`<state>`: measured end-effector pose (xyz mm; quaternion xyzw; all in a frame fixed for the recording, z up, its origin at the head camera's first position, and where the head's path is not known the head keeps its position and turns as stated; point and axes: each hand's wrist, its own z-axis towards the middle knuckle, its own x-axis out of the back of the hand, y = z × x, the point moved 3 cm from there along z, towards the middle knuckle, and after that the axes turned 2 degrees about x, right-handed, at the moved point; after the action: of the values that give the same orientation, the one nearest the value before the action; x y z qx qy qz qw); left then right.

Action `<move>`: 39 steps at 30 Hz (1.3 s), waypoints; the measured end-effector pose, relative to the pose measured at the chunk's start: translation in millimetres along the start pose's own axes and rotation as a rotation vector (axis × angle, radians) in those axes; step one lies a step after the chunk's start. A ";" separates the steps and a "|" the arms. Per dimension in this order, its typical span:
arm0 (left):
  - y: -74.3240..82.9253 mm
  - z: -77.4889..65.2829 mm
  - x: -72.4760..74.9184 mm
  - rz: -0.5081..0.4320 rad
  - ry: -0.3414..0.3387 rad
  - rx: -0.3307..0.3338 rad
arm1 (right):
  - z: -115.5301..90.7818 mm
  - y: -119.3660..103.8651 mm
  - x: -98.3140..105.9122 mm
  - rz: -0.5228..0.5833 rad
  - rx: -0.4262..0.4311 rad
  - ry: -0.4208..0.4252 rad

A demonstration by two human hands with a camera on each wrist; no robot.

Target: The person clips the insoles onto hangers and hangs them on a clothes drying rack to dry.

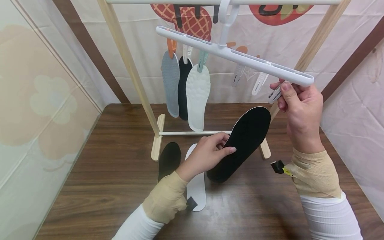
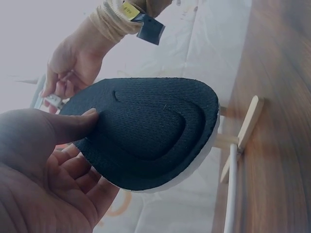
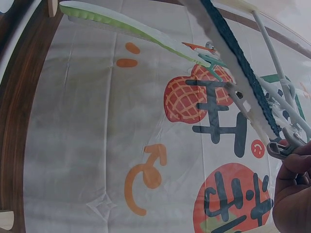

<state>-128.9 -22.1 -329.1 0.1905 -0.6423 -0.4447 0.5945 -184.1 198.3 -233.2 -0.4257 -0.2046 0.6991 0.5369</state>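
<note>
My left hand [image 1: 207, 155] grips a black insole [image 1: 250, 136] by its side edge, thumb on the dark face and fingers behind. The insole is lifted above the table and tilted, one end pointing up and right. My right hand [image 1: 306, 110] pinches a clear clip [image 1: 274, 95] at the right end of a white hanger [image 1: 222, 50]. In the right wrist view the insole's edge [image 3: 248, 73] reaches right up to the clip [image 3: 279, 149]. Two more clear clips [image 1: 260, 83] dangle beside it. The hanger slopes down to the right.
A grey insole [image 1: 171, 85], a black one [image 1: 183, 88] and a white one [image 1: 198, 96] hang from clips on the hanger's left half. A wooden rack [image 1: 129, 63] bears the hanger. Another black insole [image 1: 169, 160] and a white insole [image 1: 198, 196] lie on the table [image 1: 99, 193].
</note>
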 end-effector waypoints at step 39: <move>12.8 12.5 -4.4 -0.049 0.019 -0.033 | -0.1 1.1 1.4 -0.014 -0.007 -0.013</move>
<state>-135.9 -7.6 -320.2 0.2007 -0.6242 -0.4681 0.5924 -184.7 199.3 -234.6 -0.4215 -0.2136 0.6975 0.5387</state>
